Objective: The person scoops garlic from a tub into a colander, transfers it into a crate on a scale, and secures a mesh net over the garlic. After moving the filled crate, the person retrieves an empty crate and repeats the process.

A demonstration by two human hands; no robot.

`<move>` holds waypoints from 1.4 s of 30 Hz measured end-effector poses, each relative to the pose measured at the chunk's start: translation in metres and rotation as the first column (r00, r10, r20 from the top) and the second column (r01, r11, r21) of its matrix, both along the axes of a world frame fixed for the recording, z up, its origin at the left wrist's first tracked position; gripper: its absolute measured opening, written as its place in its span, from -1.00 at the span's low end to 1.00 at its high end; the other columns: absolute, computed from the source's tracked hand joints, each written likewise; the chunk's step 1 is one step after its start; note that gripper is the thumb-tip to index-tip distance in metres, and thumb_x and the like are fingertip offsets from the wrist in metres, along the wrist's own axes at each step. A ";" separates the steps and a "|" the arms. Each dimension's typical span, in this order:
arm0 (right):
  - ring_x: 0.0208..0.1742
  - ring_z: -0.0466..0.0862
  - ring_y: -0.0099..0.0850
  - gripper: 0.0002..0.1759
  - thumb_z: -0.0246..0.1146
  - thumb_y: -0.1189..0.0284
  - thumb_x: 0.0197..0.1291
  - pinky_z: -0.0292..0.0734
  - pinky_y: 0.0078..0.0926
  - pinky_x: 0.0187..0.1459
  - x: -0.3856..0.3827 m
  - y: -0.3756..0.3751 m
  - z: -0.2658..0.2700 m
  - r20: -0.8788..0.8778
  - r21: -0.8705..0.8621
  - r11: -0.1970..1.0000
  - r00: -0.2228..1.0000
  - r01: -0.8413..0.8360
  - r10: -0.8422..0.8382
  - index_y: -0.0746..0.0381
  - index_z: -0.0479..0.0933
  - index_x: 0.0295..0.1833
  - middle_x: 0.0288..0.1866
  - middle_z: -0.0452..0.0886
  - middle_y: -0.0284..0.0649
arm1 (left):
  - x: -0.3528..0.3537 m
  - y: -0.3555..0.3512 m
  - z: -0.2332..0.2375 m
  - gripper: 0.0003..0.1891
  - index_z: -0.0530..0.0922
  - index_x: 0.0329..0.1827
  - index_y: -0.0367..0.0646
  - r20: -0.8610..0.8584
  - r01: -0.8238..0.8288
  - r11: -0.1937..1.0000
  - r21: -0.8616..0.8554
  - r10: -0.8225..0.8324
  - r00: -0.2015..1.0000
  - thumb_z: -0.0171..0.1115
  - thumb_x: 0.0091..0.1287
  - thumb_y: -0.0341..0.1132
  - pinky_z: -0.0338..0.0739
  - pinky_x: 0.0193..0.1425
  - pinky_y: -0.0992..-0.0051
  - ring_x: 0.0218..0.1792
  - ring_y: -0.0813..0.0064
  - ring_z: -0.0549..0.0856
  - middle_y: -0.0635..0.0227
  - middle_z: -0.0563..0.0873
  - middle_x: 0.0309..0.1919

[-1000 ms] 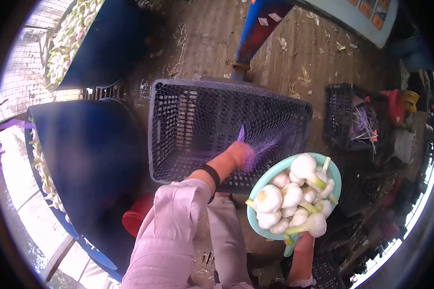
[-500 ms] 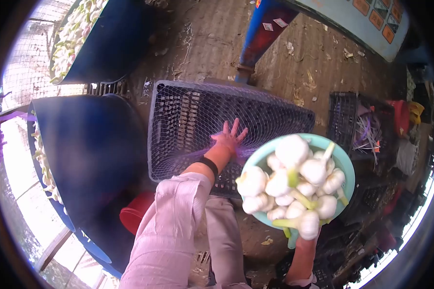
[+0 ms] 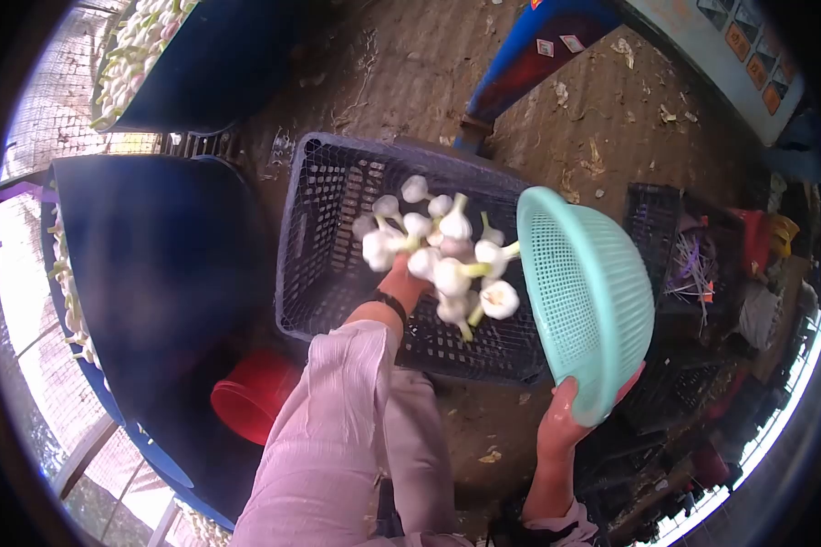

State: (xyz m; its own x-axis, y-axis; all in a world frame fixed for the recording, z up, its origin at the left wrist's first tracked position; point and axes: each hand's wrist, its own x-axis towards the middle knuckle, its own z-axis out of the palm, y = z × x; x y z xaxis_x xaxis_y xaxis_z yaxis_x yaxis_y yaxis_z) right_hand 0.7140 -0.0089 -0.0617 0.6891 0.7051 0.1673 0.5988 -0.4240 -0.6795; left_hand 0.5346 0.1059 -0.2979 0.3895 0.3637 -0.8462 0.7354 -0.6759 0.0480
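My right hand (image 3: 564,427) grips the rim of a mint-green plastic colander (image 3: 625,283), tipped on its side with its opening toward the crate. Several white garlic bulbs (image 3: 452,275) with short green stems are tumbling in the air over the dark plastic crate (image 3: 324,319), slightly blurred. A fine mesh net lies about the crate's inside. My left hand (image 3: 405,284) reaches over the crate, its fingers hidden beneath and behind the garlic.
Large blue bins (image 3: 169,246) with garlic behind them stand at the left. A red bucket (image 3: 251,401) lies beside my legs. A blue funnel-shaped machine part (image 3: 529,64) rises beyond the crate. Another dark crate (image 3: 652,214) with purple and white strips sits at the right.
The colander has tipped from level to its side, and the garlic has left it over the crate. My left hand, spread on the net before, is now partly covered by bulbs.
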 end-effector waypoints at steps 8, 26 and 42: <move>-0.55 0.47 -0.42 -0.56 0.06 0.63 -0.06 0.43 -0.59 -0.67 0.019 -0.017 0.007 -0.225 -0.049 0.921 0.894 0.387 -0.388 0.54 0.29 0.01 -0.27 0.48 -0.08 | -0.040 0.049 0.085 -0.27 0.32 0.22 -0.02 -0.345 -0.055 0.954 -0.294 -0.052 0.937 0.03 0.04 0.25 0.12 0.03 -0.33 0.21 0.11 0.30 0.19 0.40 0.16; -0.38 0.50 -0.36 -0.41 0.04 0.54 -0.03 0.41 -0.60 -0.60 0.028 -0.064 0.051 -0.371 -0.066 0.817 0.746 0.574 -0.554 0.47 0.12 0.18 -0.07 0.41 -0.03 | 0.137 -0.020 0.139 -0.28 -0.03 0.37 0.00 -0.314 -0.109 -0.306 -0.946 0.946 0.074 0.01 0.21 0.02 0.11 0.30 0.39 0.31 0.40 0.17 0.28 0.16 0.31; -0.61 0.42 -0.41 -0.61 -0.01 0.46 -0.02 0.33 -0.55 -0.62 -0.006 -0.062 0.113 -0.436 -0.065 0.858 0.759 0.510 -0.484 0.46 0.31 -0.06 -0.37 0.46 -0.10 | 0.063 -0.010 0.100 -0.59 0.41 -0.05 -0.23 0.724 -0.766 0.641 -0.041 0.548 0.419 0.17 -0.01 -0.33 0.37 -0.03 0.17 -0.04 0.05 0.46 0.01 0.48 -0.09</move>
State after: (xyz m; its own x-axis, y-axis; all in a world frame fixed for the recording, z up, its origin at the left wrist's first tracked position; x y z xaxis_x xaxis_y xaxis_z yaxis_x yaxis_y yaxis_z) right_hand 0.7075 -0.0710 0.0515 0.9501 0.2428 -0.1959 -0.0371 -0.5357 -0.8436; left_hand 0.5972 0.0955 -0.1982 0.2967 0.9013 -0.3155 0.8029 -0.0566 0.5934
